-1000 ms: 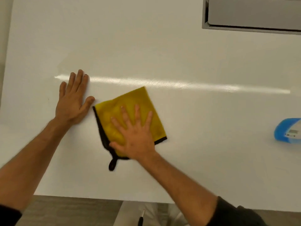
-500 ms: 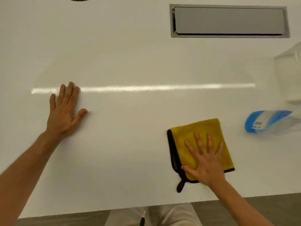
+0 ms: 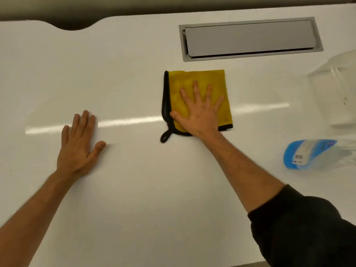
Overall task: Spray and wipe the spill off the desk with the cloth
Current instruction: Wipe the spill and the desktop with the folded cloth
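My right hand [image 3: 200, 114] lies flat on the yellow cloth [image 3: 198, 81], palm down, fingers [image 3: 196, 89] spread wide and pointing toward the far edge of the table [image 3: 134, 189]. Nothing is pinched; the hand simply presses the cloth against the surface. The cloth is folded into a rough square with a black border along its left and near sides, and a small black loop [image 3: 165, 137] sticks out from its near left corner onto the bare table. It sits in the far half of the table, a little right of the middle, just on the near side of the grey cable hatch [image 3: 250, 38] set into the surface by the far edge.

My left hand [image 3: 79, 145] rests palm down on the bare table, well apart from the cloth and toward the left side. Its four fingers are held close together and the thumb angles out to the right. It holds nothing.

A long bright streak of reflected light [image 3: 131, 121] runs across the table from left to right, passing under both hands. Near the right edge lies a clear spray bottle [image 3: 308, 154] with a blue label, on its side, blurred and partly cut off. I cannot make out any spill on the white surface.
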`<state>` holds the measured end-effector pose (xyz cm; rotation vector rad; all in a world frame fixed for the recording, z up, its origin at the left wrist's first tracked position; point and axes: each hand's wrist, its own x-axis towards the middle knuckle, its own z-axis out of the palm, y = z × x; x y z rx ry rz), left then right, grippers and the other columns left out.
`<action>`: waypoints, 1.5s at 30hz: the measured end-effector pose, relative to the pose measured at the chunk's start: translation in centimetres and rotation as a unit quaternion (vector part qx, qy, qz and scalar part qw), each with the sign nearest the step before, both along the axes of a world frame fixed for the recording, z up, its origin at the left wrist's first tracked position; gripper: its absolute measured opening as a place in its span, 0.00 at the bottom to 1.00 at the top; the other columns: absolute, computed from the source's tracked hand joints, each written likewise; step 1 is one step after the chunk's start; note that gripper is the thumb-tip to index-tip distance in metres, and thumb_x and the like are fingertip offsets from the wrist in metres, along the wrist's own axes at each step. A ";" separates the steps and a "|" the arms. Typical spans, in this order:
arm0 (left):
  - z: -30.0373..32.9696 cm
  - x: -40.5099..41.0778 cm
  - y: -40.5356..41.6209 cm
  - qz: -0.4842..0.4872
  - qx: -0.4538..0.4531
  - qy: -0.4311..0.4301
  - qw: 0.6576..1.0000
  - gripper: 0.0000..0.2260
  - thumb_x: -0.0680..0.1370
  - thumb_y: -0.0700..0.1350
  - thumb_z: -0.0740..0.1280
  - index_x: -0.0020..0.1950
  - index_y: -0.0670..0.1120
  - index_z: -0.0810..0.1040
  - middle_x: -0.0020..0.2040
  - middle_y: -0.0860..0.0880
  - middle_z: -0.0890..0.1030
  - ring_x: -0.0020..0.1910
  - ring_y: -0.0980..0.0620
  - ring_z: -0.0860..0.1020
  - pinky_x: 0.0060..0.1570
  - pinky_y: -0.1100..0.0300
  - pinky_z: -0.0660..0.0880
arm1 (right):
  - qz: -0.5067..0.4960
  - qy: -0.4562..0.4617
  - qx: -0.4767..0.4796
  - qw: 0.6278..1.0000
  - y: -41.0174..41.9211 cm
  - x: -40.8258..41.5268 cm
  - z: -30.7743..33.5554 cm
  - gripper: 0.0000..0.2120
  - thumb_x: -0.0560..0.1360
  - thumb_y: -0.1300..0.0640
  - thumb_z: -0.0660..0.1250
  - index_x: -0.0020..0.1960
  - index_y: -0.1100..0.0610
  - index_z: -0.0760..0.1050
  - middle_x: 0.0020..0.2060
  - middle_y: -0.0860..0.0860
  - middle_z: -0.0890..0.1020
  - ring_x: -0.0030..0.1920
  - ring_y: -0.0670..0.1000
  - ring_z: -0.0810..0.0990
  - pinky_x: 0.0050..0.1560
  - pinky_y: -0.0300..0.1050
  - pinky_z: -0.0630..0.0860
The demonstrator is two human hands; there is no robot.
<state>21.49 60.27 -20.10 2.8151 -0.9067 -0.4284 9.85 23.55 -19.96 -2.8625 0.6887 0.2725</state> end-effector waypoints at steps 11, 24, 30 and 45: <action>0.2 0.1 0.1 -0.003 0.002 0.007 1.000 0.34 0.80 0.63 0.49 0.83 0.51 0.44 0.84 0.53 0.44 0.82 0.51 0.42 0.77 0.51 0.40 | 0.220 -0.061 0.023 0.973 10.0 -11.1 -1.5 0.41 0.72 0.24 0.53 0.80 0.39 0.53 0.82 0.50 0.51 0.80 0.65 0.46 0.68 0.81 0.47; -0.7 0.9 0.5 0.005 -0.005 0.029 1.000 0.35 0.79 0.65 0.48 0.83 0.51 0.47 0.84 0.54 0.47 0.83 0.49 0.45 0.75 0.58 0.37 | -0.375 -0.018 0.040 0.926 -17.9 -4.2 0.4 0.57 0.63 0.15 0.44 0.82 0.48 0.43 0.82 0.57 0.45 0.80 0.64 0.42 0.73 0.76 0.40; -0.3 0.6 0.4 -0.003 0.004 0.016 1.000 0.36 0.79 0.66 0.48 0.83 0.52 0.46 0.84 0.54 0.45 0.82 0.50 0.43 0.77 0.57 0.36 | -0.075 -0.036 0.004 0.997 -6.4 2.2 -1.1 0.45 0.70 0.21 0.48 0.81 0.44 0.49 0.82 0.55 0.51 0.80 0.64 0.47 0.74 0.75 0.43; 3.8 -3.8 -4.4 0.014 -0.114 0.056 0.992 0.38 0.78 0.66 0.56 0.80 0.44 0.60 0.77 0.43 0.69 0.75 0.41 0.66 0.74 0.47 0.58 | 0.047 -0.105 0.239 0.964 14.3 -7.5 1.7 0.37 0.73 0.29 0.59 0.77 0.45 0.61 0.81 0.52 0.55 0.81 0.57 0.48 0.79 0.62 0.49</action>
